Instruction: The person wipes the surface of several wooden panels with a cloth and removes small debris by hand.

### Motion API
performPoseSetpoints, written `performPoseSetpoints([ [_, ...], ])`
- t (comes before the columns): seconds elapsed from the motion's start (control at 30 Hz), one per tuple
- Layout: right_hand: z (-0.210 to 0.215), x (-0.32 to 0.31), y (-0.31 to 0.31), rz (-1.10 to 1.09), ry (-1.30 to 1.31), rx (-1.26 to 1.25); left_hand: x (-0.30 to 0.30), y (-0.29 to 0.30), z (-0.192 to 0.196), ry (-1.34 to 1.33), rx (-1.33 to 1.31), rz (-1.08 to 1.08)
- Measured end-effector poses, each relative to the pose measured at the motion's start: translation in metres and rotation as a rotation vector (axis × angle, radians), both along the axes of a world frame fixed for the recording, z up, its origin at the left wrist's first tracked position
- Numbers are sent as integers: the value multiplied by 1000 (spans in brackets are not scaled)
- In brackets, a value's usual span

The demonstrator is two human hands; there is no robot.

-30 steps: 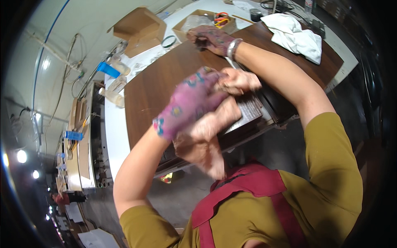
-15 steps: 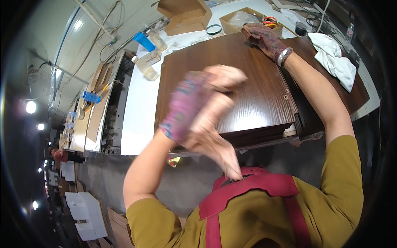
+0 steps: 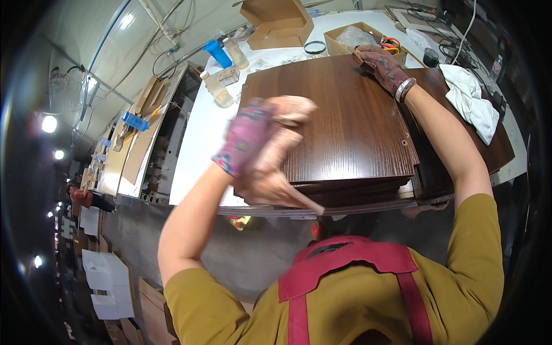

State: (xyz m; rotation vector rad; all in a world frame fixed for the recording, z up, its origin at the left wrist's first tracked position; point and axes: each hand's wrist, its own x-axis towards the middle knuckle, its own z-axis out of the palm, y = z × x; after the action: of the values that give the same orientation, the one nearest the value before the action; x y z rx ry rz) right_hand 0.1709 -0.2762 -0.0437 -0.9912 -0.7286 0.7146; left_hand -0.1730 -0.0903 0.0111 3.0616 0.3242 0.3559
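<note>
A dark brown wood-grain panel (image 3: 345, 126) lies on top of a stack of similar boards in front of me. My left hand (image 3: 248, 133), in a purple patterned glove, is closed around a bunched, pale pink-beige rag (image 3: 267, 183) above the panel's left part. Motion smears the hand and the rag, and the rag's tail hangs toward the near edge. At the far right corner of the panel, my gloved right hand (image 3: 382, 69) has its fingers curled over the edge. Its fingertips are partly hidden.
Plastic bottles (image 3: 217, 91) and a blue cup (image 3: 217, 54) stand left of the panel on the white table (image 3: 192, 152). Behind are an open cardboard box (image 3: 279, 31) and a carton (image 3: 339, 47) with scissors. A white cloth (image 3: 468, 100) lies on the right-hand boards.
My left hand and the rag have shifted left relative to the panel. My right hand stays at the far right corner. The whole view has shifted slightly.
</note>
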Motion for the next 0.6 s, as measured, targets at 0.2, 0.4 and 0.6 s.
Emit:
performPoseSetpoints([
  [0.2,-8,9,9,-32,25,-38,-78,139,47,-741,-1491,156],
  [0.4,-9,7,-6,-123,29,35,-26,129,62,-737,-85,84],
  [0.6,24,-105,-30,-50,228,22,4,13,2,-282,-129,-298],
])
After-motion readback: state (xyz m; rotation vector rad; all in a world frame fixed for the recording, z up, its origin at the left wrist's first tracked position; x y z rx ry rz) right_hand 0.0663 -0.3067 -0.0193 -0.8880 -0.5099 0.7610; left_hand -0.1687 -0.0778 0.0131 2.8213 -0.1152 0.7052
